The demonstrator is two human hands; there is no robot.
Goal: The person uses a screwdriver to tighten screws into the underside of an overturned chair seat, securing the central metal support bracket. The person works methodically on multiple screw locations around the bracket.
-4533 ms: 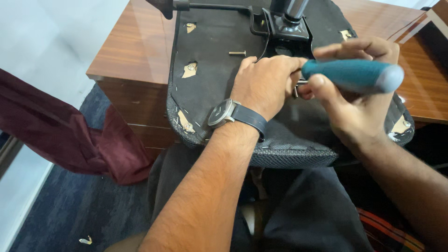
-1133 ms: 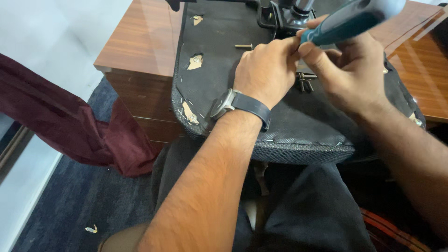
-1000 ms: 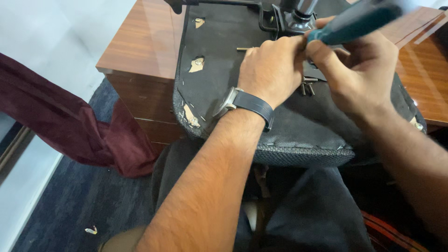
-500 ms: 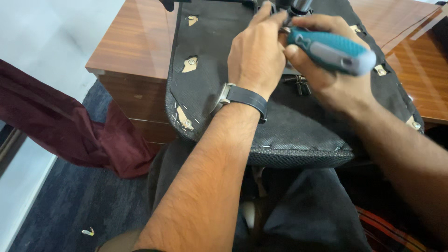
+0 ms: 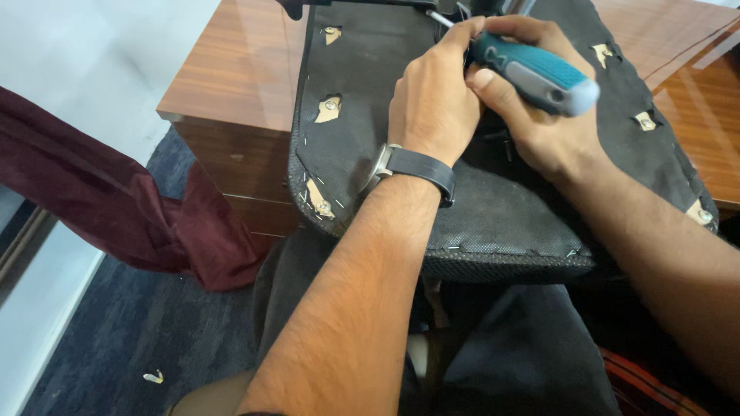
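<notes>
Right hand clamped on teal screwdriver, left hand pinching its shaft at upper centre over upturned chair seat; slipping tip could, in my judgement, gouge the steadying fingers.

1. Screwdriver: handle of moulded plastic, teal with a grey inlay, dull satin sheen; grey end cap smoother. Shaft bright metal, only a short length visible.
2. Chair seat underside: black cloth, matt, fine woven grain; front edge coarser mesh-like weave. Small bright metal staples along the rim. Torn patches expose pale wood with metal screw heads.
3. Desk: brown wood veneer, straight grain, polished top with glossy reflections; side panel duller.
4. Wristwatch: black strap, smooth matt; case brushed metal.
5. Maroon cloth: soft, matt, folded.
6. Floor carpet: dark blue-grey, rough short pile.
</notes>
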